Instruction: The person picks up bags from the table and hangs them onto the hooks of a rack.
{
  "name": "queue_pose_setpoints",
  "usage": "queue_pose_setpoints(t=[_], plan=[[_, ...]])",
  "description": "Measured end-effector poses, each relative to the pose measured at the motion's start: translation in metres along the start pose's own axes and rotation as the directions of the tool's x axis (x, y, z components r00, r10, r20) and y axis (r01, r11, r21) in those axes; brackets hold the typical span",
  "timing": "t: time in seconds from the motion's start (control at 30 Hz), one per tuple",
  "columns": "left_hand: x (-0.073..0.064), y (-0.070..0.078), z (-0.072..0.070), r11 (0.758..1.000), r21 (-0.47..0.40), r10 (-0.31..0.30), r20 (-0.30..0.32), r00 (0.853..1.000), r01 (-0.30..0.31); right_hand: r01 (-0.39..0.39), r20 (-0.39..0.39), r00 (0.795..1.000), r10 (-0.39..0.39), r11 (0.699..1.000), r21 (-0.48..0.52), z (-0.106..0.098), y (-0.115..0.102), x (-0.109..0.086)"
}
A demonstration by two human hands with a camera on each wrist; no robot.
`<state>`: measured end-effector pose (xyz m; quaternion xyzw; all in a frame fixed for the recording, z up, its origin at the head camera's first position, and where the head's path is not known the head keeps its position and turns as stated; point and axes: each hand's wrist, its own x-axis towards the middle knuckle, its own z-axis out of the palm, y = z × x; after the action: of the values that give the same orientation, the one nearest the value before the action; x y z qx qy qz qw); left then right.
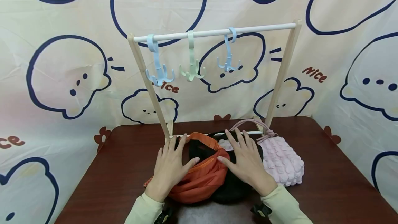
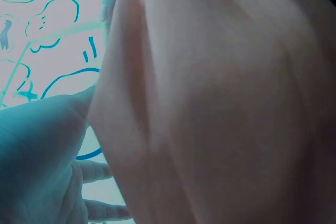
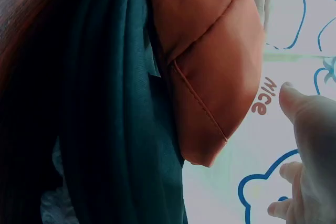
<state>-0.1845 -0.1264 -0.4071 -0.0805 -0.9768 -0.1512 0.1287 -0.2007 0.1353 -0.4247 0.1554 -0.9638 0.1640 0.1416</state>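
Note:
An orange cloth bag with a wide strap lies on the brown table, against a black cloth bag just behind and to its right. With fingers spread, my left hand lies along the orange bag's left side. My right hand, also with spread fingers, lies over the black bag, its thumb at the orange bag's right edge. Close up in the right wrist view, the orange fabric overlaps the dark bag. Pale-looking bag cloth fills most of the left wrist view.
A pink puffy bag with a knotted cord handle sits at the right. Behind the bags stands a wooden-sided rack with a white top rod. From it hang a blue hook, a green hook and another blue hook.

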Motion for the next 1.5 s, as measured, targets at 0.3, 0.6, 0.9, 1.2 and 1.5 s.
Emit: queue_pose_setpoints(t=[0.3,0.6,0.9,1.2,1.5], plan=[[-0.003,-0.002,-0.005,0.999,0.050,0.011,-0.029,1.000,-0.010,0.040,0.025,0.999,-0.040,0.999,0.000,-0.005,-0.007,0.003],[-0.002,-0.012,-0.011,0.998,0.056,0.007,-0.028,1.000,-0.005,0.070,0.058,0.996,-0.069,0.997,-0.016,-0.011,-0.012,0.010],[0.000,-0.018,-0.015,0.999,0.052,0.011,-0.017,1.000,-0.010,0.092,0.077,0.993,-0.088,0.995,-0.047,-0.016,-0.011,0.017],[0.002,-0.025,-0.017,0.999,0.046,0.017,-0.029,0.999,-0.015,0.101,0.100,0.990,-0.096,0.994,-0.044,-0.018,-0.014,0.021],[0.005,-0.032,-0.019,0.998,0.055,0.023,-0.008,1.000,-0.023,0.118,0.108,0.988,-0.112,0.991,-0.057,-0.016,-0.019,0.027]])
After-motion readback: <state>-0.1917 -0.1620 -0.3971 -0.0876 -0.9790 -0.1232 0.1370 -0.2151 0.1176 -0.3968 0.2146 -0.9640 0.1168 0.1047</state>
